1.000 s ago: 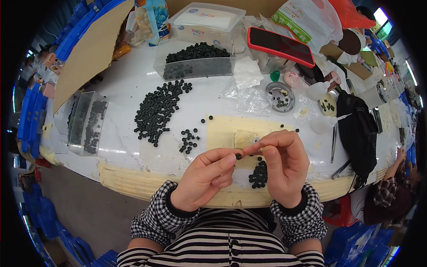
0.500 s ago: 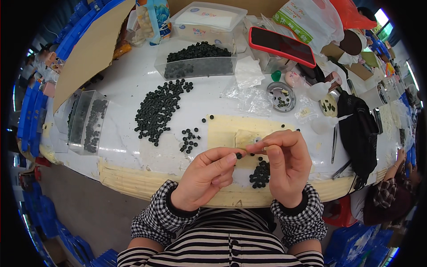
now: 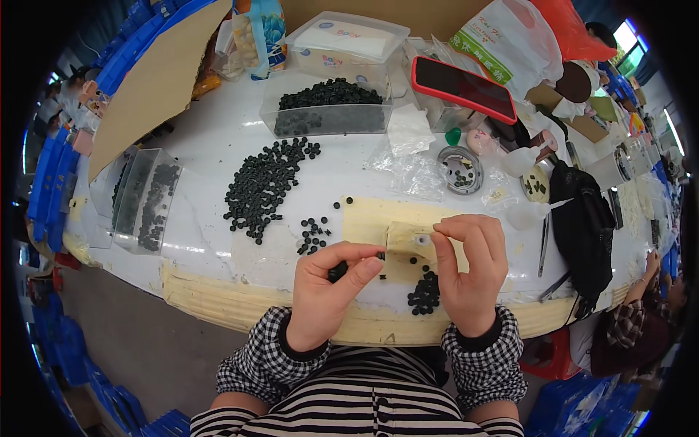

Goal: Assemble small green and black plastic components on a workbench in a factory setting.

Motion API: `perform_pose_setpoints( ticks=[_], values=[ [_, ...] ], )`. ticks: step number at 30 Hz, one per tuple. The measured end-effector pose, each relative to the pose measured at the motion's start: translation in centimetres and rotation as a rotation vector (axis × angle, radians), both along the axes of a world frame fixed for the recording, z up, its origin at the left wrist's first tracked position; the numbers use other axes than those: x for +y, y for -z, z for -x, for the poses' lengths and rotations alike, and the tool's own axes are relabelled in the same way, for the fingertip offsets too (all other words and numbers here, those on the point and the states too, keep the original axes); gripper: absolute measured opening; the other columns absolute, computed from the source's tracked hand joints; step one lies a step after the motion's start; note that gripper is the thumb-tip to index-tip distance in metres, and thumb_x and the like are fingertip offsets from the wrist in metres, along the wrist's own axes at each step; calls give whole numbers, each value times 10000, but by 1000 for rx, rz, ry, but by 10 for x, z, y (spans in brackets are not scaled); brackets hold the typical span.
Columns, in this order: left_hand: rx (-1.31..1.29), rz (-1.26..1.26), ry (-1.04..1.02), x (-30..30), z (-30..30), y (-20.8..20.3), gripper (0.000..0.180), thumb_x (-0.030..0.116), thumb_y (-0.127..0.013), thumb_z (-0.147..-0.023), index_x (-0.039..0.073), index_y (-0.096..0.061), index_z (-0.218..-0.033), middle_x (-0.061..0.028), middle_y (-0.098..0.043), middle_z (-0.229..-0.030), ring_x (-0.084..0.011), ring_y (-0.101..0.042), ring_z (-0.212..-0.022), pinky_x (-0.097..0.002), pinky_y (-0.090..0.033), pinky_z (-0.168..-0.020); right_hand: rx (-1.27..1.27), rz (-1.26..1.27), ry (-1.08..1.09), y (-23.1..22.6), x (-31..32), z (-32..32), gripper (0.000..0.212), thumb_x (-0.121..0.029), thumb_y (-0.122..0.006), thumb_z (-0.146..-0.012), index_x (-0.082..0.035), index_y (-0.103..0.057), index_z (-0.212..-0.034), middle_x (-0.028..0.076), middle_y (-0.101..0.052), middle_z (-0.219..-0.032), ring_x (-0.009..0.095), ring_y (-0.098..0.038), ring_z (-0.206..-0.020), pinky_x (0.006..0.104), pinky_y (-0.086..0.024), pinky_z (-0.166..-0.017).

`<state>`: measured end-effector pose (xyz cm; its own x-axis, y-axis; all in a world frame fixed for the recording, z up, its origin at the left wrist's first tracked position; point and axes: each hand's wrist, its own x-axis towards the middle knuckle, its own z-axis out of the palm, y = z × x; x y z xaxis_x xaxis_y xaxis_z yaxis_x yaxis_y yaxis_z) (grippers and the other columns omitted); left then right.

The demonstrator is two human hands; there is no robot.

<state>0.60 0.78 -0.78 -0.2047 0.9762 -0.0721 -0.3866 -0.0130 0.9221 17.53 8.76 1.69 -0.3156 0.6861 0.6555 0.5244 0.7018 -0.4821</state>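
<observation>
My left hand (image 3: pixel 325 288) is closed, with a small round black piece (image 3: pixel 381 256) pinched between thumb and forefinger. More black pieces (image 3: pixel 337 272) show in the curl of its fingers. My right hand (image 3: pixel 472 273) is also closed, its thumb and fingertips pinched beside a block wrapped in yellowish tape (image 3: pixel 400 237). Whatever those fingertips hold is too small to make out. A small whitish round fitting (image 3: pixel 421 239) sits on the block's right end. Between my hands, near the table edge, lies a little heap of black pieces (image 3: pixel 424 293).
A large spread of black pieces (image 3: pixel 262 188) lies left of centre. Behind it stands a clear bin (image 3: pixel 328 122) of them, with another clear bin (image 3: pixel 149 204) at left. A red-cased phone (image 3: pixel 464 89), a round dish (image 3: pixel 460 169) and a black cloth bag (image 3: pixel 579 226) are on the right.
My hands have drawn apart from where they met. The taped block and its whitish fitting are now less covered. The black piece in my left fingers shows at their tips.
</observation>
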Motion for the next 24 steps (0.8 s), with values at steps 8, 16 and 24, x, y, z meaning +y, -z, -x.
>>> perform_pose_setpoints(
  ticks=[8,16,24],
  values=[
    [207,-79,-45,1,-1,2,168,34,-696,-838,20,-710,-1005,33,-543,-687,-32,-435,-633,-184,-346,-581,-136,-2,2,5,0,-3,177,7,-704,-727,-22,-624,-882,86,-608,-862,273,-551,-836,351,-455,-700],
    [318,-103,-55,0,1,-1,190,38,-715,-813,27,-716,-1004,33,-503,-645,-34,-415,-598,-196,-320,-547,-11,-3,-152,-6,-22,-2,301,19,-718,-696,-51,-712,-989,50,-622,-840,217,-547,-751,305,-442,-641],
    [366,-166,-64,3,-1,1,200,29,-719,-805,25,-715,-1005,32,-489,-620,-30,-404,-567,-194,-298,-517,44,135,-295,6,-27,6,375,18,-720,-695,-44,-701,-1065,58,-629,-875,217,-549,-765,305,-449,-660]
  ],
)
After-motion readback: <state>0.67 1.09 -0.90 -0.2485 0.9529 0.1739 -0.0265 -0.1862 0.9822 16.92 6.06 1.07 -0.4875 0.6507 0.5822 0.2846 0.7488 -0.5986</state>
